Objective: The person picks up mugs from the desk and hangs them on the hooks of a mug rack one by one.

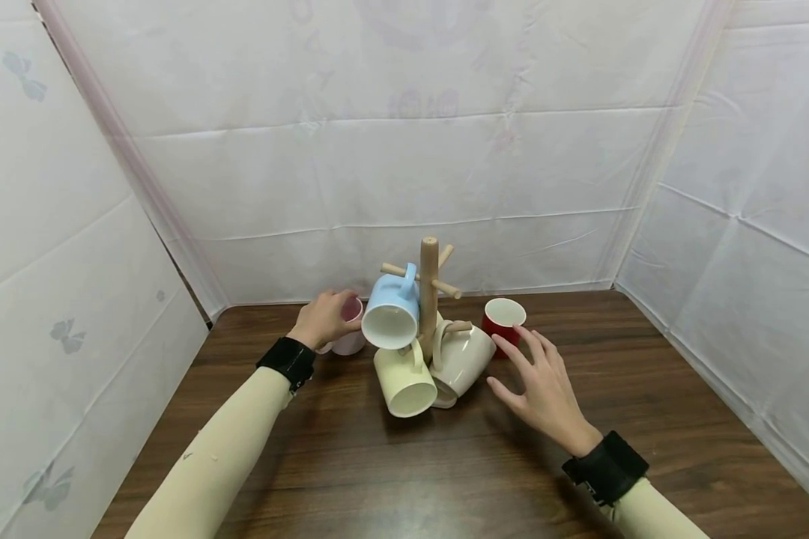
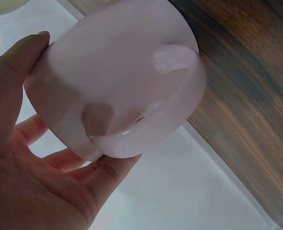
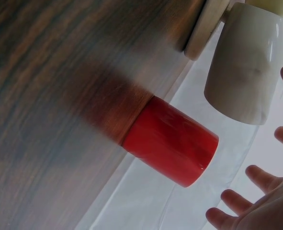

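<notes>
My left hand [image 1: 323,320] grips a pink mug [image 2: 122,52] near its rim, thumb on one side and fingers on the other. The mug stands on the table left of a wooden mug tree [image 1: 429,284], its handle turned toward the wrist camera. Over to the right, my right hand [image 1: 544,382] has its fingers spread and holds nothing. Its fingertips are close to a red mug [image 3: 170,141], upright on the table, and to a cream-white mug [image 3: 249,62] hanging tilted from a lower peg.
A light blue mug [image 1: 383,301] hangs by its handle on the tree's upper left. Below it hangs a pale yellow mug [image 1: 399,378], mouth tipped down toward me. Bare upper pegs [image 1: 447,289] stick out to the right. White cloth walls [image 1: 404,172] enclose the brown wooden table [image 1: 350,479].
</notes>
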A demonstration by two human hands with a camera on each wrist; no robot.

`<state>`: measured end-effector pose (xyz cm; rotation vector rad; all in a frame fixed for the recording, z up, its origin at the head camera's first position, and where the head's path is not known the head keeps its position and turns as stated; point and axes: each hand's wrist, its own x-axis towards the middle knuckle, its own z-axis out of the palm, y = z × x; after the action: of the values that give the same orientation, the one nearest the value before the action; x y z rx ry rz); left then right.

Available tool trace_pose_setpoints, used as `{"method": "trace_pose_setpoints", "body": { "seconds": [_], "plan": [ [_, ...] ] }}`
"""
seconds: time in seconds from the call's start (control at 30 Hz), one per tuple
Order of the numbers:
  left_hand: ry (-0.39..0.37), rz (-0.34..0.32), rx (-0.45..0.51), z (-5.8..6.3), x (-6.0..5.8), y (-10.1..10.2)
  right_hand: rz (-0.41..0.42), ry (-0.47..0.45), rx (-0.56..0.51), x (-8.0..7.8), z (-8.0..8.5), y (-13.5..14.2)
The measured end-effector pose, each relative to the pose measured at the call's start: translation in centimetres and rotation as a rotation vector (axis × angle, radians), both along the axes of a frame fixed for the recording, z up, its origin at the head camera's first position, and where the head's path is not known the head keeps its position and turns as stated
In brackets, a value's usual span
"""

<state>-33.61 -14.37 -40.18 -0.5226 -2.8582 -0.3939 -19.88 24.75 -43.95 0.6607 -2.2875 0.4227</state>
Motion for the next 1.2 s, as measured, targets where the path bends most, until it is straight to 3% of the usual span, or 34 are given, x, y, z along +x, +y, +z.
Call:
{"method": "trace_pose_setpoints", "body": {
  "seconds": [0.17,0.53,0.8,1.2],
  "plan": [
    [0.037,-0.014,0.043,-0.2,0.1,-0.3,0.007,-0.002,0.001,0.0,0.0,-0.1],
    [0.067,0.056,0.132,0.2,1.1,-1.4,0.014,0.012,-0.009,0.0,0.2,-0.1],
    [0.114,0.066,0.192,1.3,3.4,-2.2,0.019,0.014,-0.008,-0.2,0.5,-0.3],
    [0.163,0.045,0.221,1.5,7.5,-3.5,0.025,-0.025,-0.006,0.2,0.7,-0.7]
  ]
}}
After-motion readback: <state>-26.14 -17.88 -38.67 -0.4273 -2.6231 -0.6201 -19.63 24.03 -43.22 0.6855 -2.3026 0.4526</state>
